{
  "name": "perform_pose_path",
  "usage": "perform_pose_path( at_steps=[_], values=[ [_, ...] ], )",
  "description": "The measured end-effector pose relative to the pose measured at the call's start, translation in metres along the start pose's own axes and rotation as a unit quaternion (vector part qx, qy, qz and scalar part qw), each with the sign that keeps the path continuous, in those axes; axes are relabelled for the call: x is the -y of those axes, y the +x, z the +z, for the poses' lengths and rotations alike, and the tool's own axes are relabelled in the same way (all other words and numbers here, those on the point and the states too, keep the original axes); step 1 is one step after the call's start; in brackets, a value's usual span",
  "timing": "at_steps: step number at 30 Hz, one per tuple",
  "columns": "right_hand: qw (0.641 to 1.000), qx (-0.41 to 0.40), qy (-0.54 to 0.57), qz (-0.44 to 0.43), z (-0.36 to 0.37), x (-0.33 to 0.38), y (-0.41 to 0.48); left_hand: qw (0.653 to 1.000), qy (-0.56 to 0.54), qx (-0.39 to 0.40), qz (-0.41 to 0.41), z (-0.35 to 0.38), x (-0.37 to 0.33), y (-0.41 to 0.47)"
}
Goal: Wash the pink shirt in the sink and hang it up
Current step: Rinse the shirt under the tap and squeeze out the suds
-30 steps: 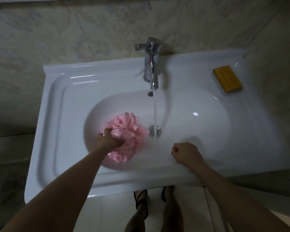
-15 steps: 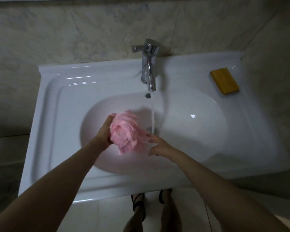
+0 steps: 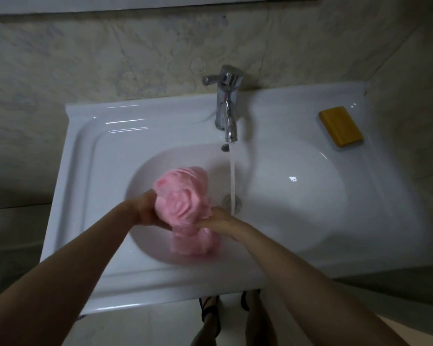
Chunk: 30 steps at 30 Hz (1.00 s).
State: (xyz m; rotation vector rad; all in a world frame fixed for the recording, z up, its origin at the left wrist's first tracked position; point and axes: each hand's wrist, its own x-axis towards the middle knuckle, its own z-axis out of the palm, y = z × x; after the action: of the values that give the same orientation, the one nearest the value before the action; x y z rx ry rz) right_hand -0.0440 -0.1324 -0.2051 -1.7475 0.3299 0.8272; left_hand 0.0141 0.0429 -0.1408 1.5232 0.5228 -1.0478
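The pink shirt is bunched into a wet wad, held up over the left half of the white sink basin. My left hand grips its left side. My right hand holds its lower right part, fingers curled into the cloth. A tail of the shirt hangs down below both hands toward the basin floor. Water runs from the chrome tap in a thin stream just right of the shirt, onto the drain.
A yellow bar of soap lies on the sink's back right ledge. A marbled tile wall rises behind the sink. My feet in dark sandals stand on the pale floor below the front edge.
My left hand lifted the shirt off the basin floor. My right hand came from the front rim, reached in and took hold of the shirt's right side.
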Motion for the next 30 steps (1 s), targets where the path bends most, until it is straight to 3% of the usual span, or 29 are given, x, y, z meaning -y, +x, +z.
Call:
perform_pose_path(
  at_steps=[2,4,8,10,14,15,17,20,21,23,26,30],
  values=[
    [0.998,0.020,-0.048,0.020,-0.018,-0.015,-0.005,0.998,0.067,0.004,0.013,-0.001,0.003,0.009],
    [0.996,0.018,-0.078,0.034,-0.042,-0.024,-0.019,0.993,0.098,-0.052,-0.026,-0.005,0.006,0.017],
    [0.972,-0.128,-0.193,0.039,-0.102,-0.041,-0.048,0.964,0.173,-0.199,0.023,-0.017,0.012,0.038],
    [0.946,-0.195,-0.259,0.032,-0.131,-0.042,-0.057,0.963,0.142,-0.224,0.040,-0.019,0.016,0.041],
    [0.911,-0.246,-0.332,-0.007,-0.169,-0.024,-0.079,0.976,-0.061,-0.206,0.020,-0.013,0.012,0.041],
    [0.899,-0.244,-0.364,-0.012,-0.173,-0.017,-0.085,0.976,-0.061,-0.211,0.012,-0.010,0.010,0.044],
    [0.885,-0.254,-0.388,-0.031,-0.174,-0.001,-0.095,0.964,0.080,-0.255,0.006,0.001,0.009,0.042],
    [0.908,-0.239,-0.303,-0.164,-0.161,0.022,-0.104,0.879,0.398,-0.251,0.085,0.033,0.012,0.035],
    [0.921,-0.210,-0.254,-0.207,-0.153,0.031,-0.107,0.853,0.467,-0.205,0.113,0.048,0.013,0.031],
    [0.941,-0.140,-0.177,-0.252,-0.132,0.051,-0.112,0.840,0.519,-0.083,0.136,0.077,0.017,0.026],
    [0.948,-0.097,-0.074,-0.294,-0.103,0.079,-0.114,0.879,0.464,0.040,0.101,0.104,0.025,0.019],
    [0.937,-0.084,0.115,-0.318,-0.098,0.104,-0.117,0.934,0.261,0.020,0.241,0.098,0.030,0.014]
  ],
)
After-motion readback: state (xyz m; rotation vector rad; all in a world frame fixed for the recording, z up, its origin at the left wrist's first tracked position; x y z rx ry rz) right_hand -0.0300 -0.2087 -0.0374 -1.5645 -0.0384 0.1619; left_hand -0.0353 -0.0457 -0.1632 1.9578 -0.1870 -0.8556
